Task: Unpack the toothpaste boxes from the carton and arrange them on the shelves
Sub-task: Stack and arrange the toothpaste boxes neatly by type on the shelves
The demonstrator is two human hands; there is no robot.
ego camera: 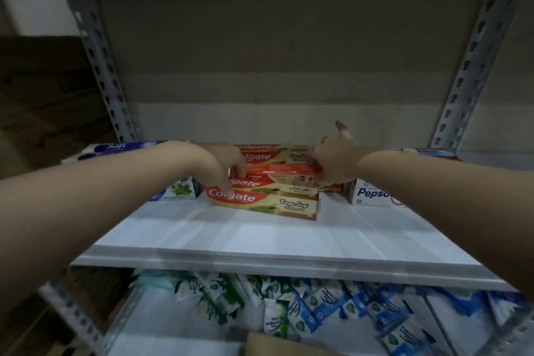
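Observation:
Several red and beige Colgate toothpaste boxes (268, 196) lie stacked lengthwise in the middle of a white shelf (260, 237). My left hand (222, 162) reaches in from the left, and its downward fingertips touch the left ends of the front boxes. My right hand (332, 159) presses against the right end of the upper boxes with one digit raised; its other fingertips are hidden behind the hand. A brown carton flap (274, 345) shows at the bottom edge.
Blue Safi boxes (115, 149) lie at the shelf's left and a white Pepsodent box (371, 193) at its right. Perforated metal uprights (107, 81) frame the bay. The shelf below holds several blue and green sachet packs (318, 306).

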